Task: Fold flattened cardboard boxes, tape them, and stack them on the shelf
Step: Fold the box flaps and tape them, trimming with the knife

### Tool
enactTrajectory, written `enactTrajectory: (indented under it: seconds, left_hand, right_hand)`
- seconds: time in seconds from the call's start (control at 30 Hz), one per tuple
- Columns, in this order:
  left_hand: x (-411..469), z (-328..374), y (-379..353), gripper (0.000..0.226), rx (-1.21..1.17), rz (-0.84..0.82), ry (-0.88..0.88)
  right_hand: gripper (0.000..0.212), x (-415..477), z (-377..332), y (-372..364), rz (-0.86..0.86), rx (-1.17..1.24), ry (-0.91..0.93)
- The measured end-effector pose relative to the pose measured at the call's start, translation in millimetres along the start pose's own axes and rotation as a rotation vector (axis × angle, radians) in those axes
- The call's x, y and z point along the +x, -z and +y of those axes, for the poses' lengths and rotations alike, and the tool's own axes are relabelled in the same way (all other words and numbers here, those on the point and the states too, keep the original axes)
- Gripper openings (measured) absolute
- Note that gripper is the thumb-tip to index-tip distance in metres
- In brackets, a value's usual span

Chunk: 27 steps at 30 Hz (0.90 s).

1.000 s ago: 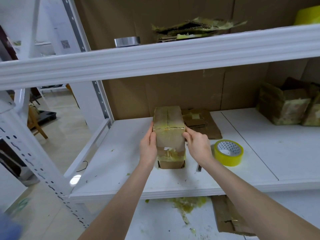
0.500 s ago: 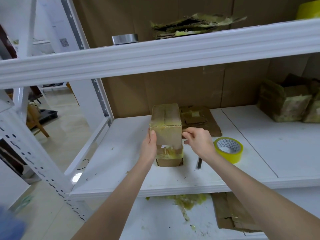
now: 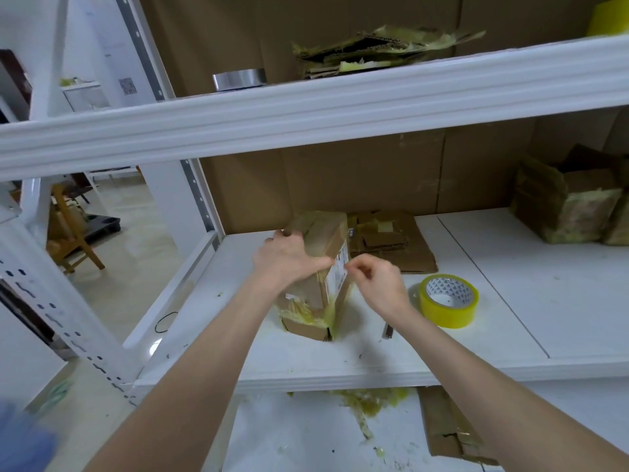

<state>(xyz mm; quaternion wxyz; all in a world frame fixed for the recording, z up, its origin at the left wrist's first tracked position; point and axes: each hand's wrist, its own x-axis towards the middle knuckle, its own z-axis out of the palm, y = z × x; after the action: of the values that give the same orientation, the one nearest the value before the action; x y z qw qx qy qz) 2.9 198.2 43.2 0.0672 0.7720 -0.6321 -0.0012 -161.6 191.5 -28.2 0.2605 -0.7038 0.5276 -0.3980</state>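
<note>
A small brown cardboard box (image 3: 325,240), wrapped in worn yellowish tape, stands on the white middle shelf (image 3: 510,328), turned so a white label on its right side shows. My left hand (image 3: 286,257) lies over the box's top and left side and grips it. Beside the label, my right hand (image 3: 377,284) has its fingers curled and pinched together at the box's right edge; I cannot make out any tape between them. A roll of yellow tape (image 3: 448,300) lies on the shelf just right of my right hand.
Flattened cardboard (image 3: 391,240) lies behind the box. Several taped boxes (image 3: 571,206) sit at the far right. The upper shelf holds a silver tape roll (image 3: 239,78) and crushed cardboard (image 3: 374,52). Tape scraps and cardboard (image 3: 446,424) litter the lower shelf. A small dark tool (image 3: 387,330) lies near the tape.
The box has been turned and tilted, so its labelled side now faces right. My left hand moved onto the top. My right hand let go of the side and drew its fingers together.
</note>
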Motion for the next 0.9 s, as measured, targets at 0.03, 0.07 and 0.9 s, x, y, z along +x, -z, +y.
enactTrajectory:
  seconds: [0.03,0.07,0.9]
  left_hand:
    - [2.2,-4.7,3.8,0.081,-0.021,-0.037,-0.041]
    - [2.7,-11.3,9.0,0.079,-0.045,-0.072,-0.089]
    - [-50.5,-11.9,-49.2,0.072,-1.281,0.234,0.083]
  right_hand:
    - [0.009,4.4,1.2,4.9,0.077,0.062,-0.055]
    - [0.01,8.6,1.3,11.2,0.132,0.121,-0.094]
    - [0.071,6.3,-14.0,2.5,-0.306,0.43,-0.056]
